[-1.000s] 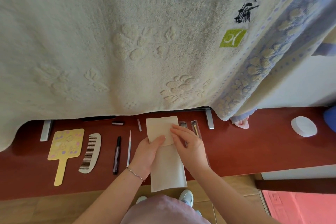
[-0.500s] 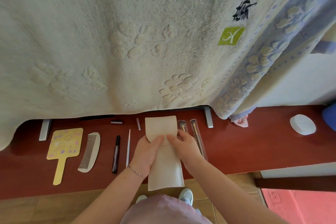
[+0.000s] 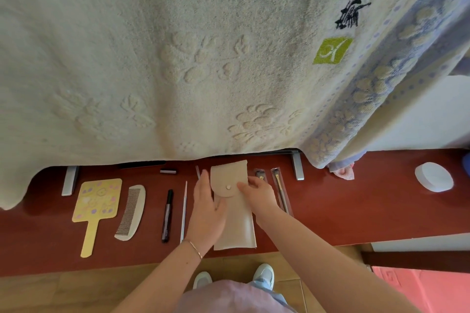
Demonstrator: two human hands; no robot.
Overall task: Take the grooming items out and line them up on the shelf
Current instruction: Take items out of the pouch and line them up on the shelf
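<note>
Flap now folded down and snapped on the pouch (image 3: 235, 221), lying flat on the shelf (image 3: 356, 208). Your left hand (image 3: 207, 213) rests open-fingered on its left edge; right hand (image 3: 258, 194) fingers (image 3: 243, 185), loosely spread, touch the flap.

A home, by the look of it — a cream embossed towel (image 3: 178, 58) hangs over a red-brown shelf (image 3: 343, 211) where a hand mirror (image 3: 98, 199) and comb (image 3: 131, 212) lie — wood-look flooring (image 3: 50, 292) below.
</note>
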